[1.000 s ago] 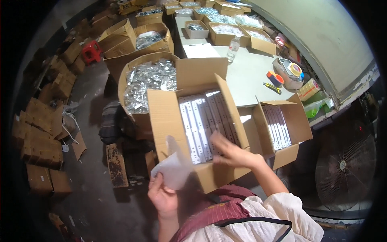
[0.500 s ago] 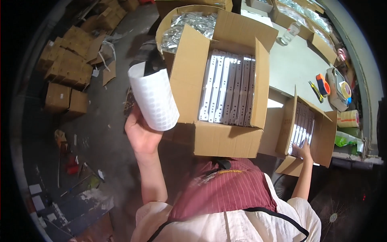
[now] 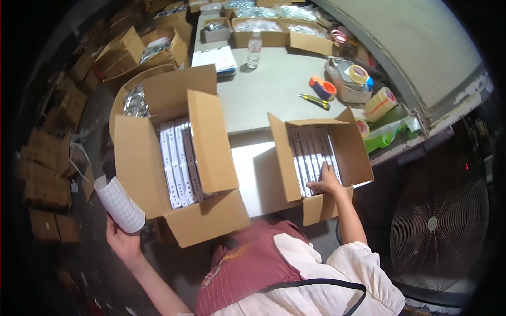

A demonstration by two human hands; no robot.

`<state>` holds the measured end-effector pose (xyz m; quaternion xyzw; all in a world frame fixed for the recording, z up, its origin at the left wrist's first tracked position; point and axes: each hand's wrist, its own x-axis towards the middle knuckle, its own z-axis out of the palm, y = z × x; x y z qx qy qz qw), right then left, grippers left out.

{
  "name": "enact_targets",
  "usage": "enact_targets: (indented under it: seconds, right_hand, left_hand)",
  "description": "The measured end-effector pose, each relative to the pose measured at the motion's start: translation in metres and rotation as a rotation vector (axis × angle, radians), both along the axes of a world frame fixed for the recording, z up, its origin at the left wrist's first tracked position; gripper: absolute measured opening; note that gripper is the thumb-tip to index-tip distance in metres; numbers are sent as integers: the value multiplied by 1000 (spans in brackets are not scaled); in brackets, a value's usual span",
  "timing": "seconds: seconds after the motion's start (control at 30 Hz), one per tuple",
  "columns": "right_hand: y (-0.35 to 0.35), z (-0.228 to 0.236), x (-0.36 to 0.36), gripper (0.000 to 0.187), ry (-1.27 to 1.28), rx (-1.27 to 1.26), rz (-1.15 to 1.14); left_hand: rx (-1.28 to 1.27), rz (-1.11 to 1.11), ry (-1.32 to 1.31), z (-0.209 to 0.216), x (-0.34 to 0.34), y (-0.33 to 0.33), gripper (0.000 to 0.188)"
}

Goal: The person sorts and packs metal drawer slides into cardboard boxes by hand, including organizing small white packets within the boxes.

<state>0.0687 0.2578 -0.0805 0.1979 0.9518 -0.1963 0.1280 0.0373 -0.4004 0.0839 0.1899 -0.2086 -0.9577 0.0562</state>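
Note:
My left hand (image 3: 124, 241) is closed around the lower part of a curled white sheet of round stickers (image 3: 120, 204), held up beside the larger open carton (image 3: 211, 147). That carton holds upright metal drawer slides (image 3: 176, 163) with punched holes, packed side by side. On the right, my right hand (image 3: 329, 181) reaches over the front edge of a smaller open carton (image 3: 359, 160). Its thumb and fingers are apart, resting on the row of drawer slides (image 3: 307, 152) inside. The fingertips partly cover the slides.
On the grey table (image 3: 247, 108) lie an orange-and-blue tape roll (image 3: 322, 88), a yellow cutter (image 3: 314, 101) and a clipboard (image 3: 215, 60). A clear bottle (image 3: 254, 50) stands behind. Boxes of bagged parts (image 3: 258, 31) line the back. A large fan (image 3: 432, 224) is at right.
My view has swung to the right, so the cartons appear further left and the fan shows more fully. The sticker sheet stays in my left hand; my right hand remains at the smaller carton's slides.

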Motion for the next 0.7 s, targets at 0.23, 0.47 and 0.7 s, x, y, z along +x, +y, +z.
enact_targets:
  seconds: [0.23, 0.47, 0.7]
  right_hand:
    - [16, -6, -3, 109, 31, -71, -27]
    - [-12, -17, -16, 120, -48, 127, -104]
    - [-23, -17, -21, 118, -85, 266, -186]
  left_hand:
    - [-40, 13, -74, 5, -10, 14, 38]
    - [-54, -52, -35, -5, -4, 1, 37]
    - [-75, -96, -21, -4, -10, 3, 36]
